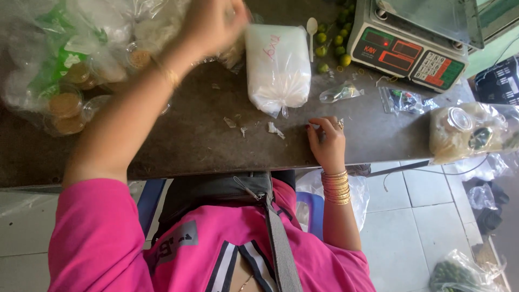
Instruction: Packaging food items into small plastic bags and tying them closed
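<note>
My left hand [212,22] is stretched far over the dark counter [178,135] toward a heap of clear bags and small lidded cups [65,103]; it is blurred and I cannot tell if it holds anything. My right hand [326,141] rests flat near the counter's front edge, fingers apart, holding nothing, with gold bangles on the wrist. Just beyond it lies a tied clear bag of white grains [278,67]. Small scraps of plastic [275,130] lie to the left of the right hand.
A digital scale [411,48] stands at the back right, small green and yellow limes [331,46] and a white spoon [312,27] beside it. Small clear bags [340,93] and a bagged cup [459,130] lie on the right. Tiled floor below holds more bags [459,273].
</note>
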